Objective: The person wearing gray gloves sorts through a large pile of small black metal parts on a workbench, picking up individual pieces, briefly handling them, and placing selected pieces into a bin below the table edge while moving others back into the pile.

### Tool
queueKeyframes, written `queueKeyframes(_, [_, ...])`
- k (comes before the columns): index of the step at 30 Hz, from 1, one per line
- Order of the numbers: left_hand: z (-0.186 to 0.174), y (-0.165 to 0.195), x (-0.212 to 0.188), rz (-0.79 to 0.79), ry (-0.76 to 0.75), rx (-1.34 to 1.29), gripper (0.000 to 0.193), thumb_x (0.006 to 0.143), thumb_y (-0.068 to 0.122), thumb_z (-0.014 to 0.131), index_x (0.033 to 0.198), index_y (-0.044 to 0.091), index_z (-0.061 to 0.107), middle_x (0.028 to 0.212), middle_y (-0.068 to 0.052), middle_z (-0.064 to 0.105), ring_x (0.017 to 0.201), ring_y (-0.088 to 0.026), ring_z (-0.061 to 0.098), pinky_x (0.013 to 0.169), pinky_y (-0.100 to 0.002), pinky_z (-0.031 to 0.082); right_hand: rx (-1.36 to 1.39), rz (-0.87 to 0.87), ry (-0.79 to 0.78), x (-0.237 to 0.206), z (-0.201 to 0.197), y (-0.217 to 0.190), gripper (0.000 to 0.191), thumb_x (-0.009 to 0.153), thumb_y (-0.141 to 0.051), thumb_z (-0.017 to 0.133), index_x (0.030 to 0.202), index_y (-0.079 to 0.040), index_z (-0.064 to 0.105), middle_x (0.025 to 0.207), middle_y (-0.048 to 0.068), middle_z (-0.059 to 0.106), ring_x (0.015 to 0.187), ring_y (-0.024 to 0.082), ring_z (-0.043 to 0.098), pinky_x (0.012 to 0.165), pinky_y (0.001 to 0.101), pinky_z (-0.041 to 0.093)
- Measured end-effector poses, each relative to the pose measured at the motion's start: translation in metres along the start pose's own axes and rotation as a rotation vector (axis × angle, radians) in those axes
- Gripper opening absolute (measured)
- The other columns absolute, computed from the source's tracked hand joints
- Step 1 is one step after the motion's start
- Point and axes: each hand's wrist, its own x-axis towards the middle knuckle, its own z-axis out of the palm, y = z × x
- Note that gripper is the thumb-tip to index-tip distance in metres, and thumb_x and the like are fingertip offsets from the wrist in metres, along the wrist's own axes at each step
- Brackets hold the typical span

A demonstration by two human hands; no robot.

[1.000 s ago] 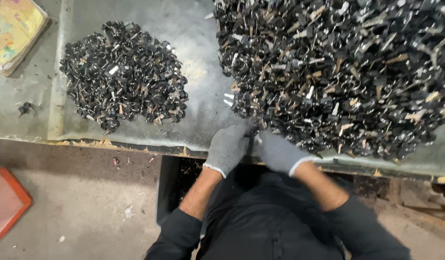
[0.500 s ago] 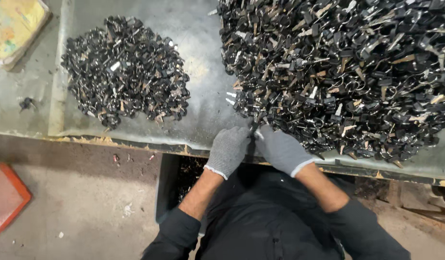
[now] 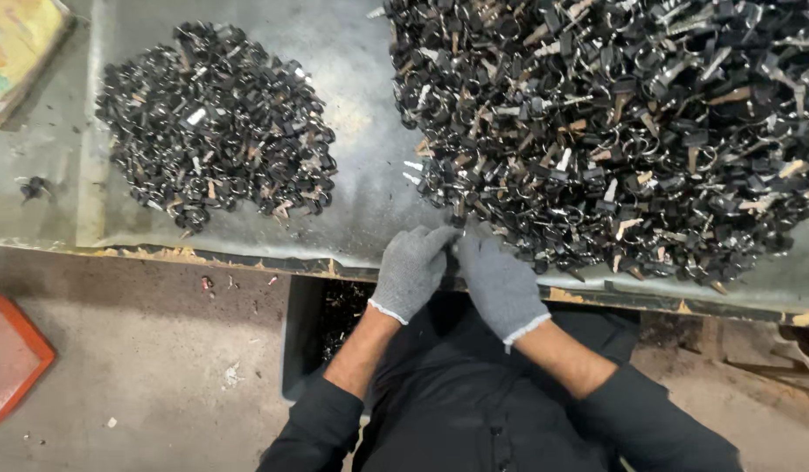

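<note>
Centrally, at the desk's [image 3: 352,218] near edge, both gloved hands, left hand [image 3: 411,271] and right hand [image 3: 499,280], are pressed together at the large pile [image 3: 614,131] in the upper right; grip contents and part orientation cannot be told. A smaller pile [image 3: 214,122] lies in the upper left.

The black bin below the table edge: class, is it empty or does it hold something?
Not empty: the black bin shows dark small pieces inside, beside the left hand. How full, cannot tell.

Grey knitted cloth gloves [image 3: 457,275] — glossy black metal parts [image 3: 614,122] — dull, scuffed tabletop [image 3: 361,87].
</note>
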Motion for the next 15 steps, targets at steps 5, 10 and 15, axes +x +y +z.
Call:
queueKeyframes(5, [0.003, -0.004, -0.005, 0.001, 0.054, -0.051, 0.032, 0.082, 0.003, 0.065, 0.114, 0.007, 0.066, 0.084, -0.010, 0.066, 0.080, -0.035, 0.064, 0.073, -0.049, 0.050, 0.428, -0.095, -0.059, 0.026, -0.017, 0.012, 0.042, 0.097, -0.026, 0.058, 0.125, 0.005, 0.050, 0.108, 0.031, 0.069, 0.094, 0.045, 0.070, 0.078, 0.0514, 0.057])
queueKeyframes(10, [0.010, -0.002, -0.014, -0.003, 0.032, 0.225, 0.018, 0.086, 0.011, 0.069, 0.104, 0.008, 0.069, 0.083, -0.011, 0.065, 0.073, -0.034, 0.063, 0.068, -0.047, 0.049, 0.373, -0.061, -0.014, 0.011, -0.021, 0.010, 0.040, 0.098, -0.024, 0.056, 0.125, 0.004, 0.049, 0.106, 0.030, 0.068, 0.087, 0.044, 0.071, 0.070, 0.0526, 0.058])
queueKeyframes(15, [0.019, -0.005, -0.019, -0.076, 0.078, 0.162, 0.010, 0.087, 0.018, 0.072, 0.088, 0.010, 0.066, 0.080, -0.011, 0.066, 0.071, -0.035, 0.064, 0.068, -0.049, 0.049, 0.124, 0.025, -0.123, -0.011, -0.009, 0.010, 0.028, 0.106, -0.029, 0.056, 0.119, -0.004, 0.052, 0.100, 0.019, 0.069, 0.086, 0.037, 0.073, 0.068, 0.0474, 0.059])
